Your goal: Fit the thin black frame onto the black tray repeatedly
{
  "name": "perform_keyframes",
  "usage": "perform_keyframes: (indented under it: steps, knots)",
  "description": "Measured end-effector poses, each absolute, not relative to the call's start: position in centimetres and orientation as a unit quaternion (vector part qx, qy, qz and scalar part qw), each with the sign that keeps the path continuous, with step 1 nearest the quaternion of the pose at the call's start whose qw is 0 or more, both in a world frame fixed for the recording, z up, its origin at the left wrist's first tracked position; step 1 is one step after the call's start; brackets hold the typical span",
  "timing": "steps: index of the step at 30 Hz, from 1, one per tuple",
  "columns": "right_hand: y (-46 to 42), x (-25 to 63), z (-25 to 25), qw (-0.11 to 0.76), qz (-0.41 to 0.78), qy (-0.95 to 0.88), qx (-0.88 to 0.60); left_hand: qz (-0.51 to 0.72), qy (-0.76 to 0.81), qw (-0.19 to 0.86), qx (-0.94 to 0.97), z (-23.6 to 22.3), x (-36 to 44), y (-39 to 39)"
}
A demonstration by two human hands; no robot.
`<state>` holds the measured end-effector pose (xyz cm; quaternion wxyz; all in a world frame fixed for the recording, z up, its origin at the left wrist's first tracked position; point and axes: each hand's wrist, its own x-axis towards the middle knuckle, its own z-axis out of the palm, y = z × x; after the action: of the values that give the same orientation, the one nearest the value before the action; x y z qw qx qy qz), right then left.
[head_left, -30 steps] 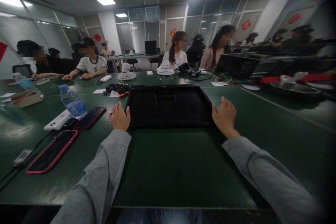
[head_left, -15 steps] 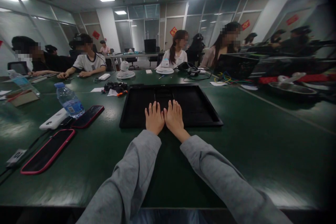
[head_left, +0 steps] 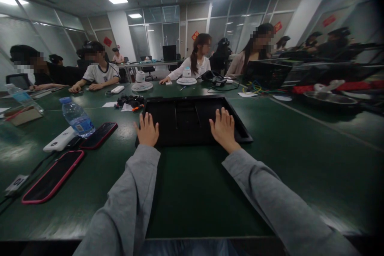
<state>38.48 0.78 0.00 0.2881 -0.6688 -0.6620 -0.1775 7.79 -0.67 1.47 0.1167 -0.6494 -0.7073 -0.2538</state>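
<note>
A wide, flat black tray-like panel [head_left: 187, 138] with a raised rim lies on the green table in front of me. Two thin upright lines and a darker recess mark its middle. My left hand [head_left: 147, 130] is over its left side, palm down with the fingers spread. Over the right side is my right hand [head_left: 223, 129], also palm down and fingers apart. Neither hand grips anything. Whether the palms touch the panel or hover just above it, I cannot tell.
To the left are a water bottle [head_left: 77, 118], a white power bank [head_left: 60, 139], a phone [head_left: 99, 135] and a pink-edged phone [head_left: 54, 177]. Small fans [head_left: 186, 81], a black headset [head_left: 214, 78] and a pan [head_left: 330, 102] lie farther back. People sit across the table.
My hands were side by side at the panel's middle and have moved apart, one to each side. Across the table, a person has stretched an arm toward a small white object.
</note>
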Motion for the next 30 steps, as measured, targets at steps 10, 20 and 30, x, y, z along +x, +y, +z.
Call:
perform_keyframes:
  steps: [10, 20, 30]
  knots:
    - [2.4, 47.2, -0.9, 0.174, -0.1, -0.622, -0.757, -0.273, -0.697, -0.058, -0.661, -0.5, 1.1, 2.4]
    - [7.7, 45.8, 2.3, 0.175, -0.141, -0.651, -0.725, -0.294, -0.686, -0.062, -0.663, -0.7, 0.6, 2.5]
    - [17.1, 40.9, 1.8, 0.201, -0.099, -0.656, -0.72, -0.284, -0.69, -0.04, -0.665, -0.8, 0.7, 2.3]
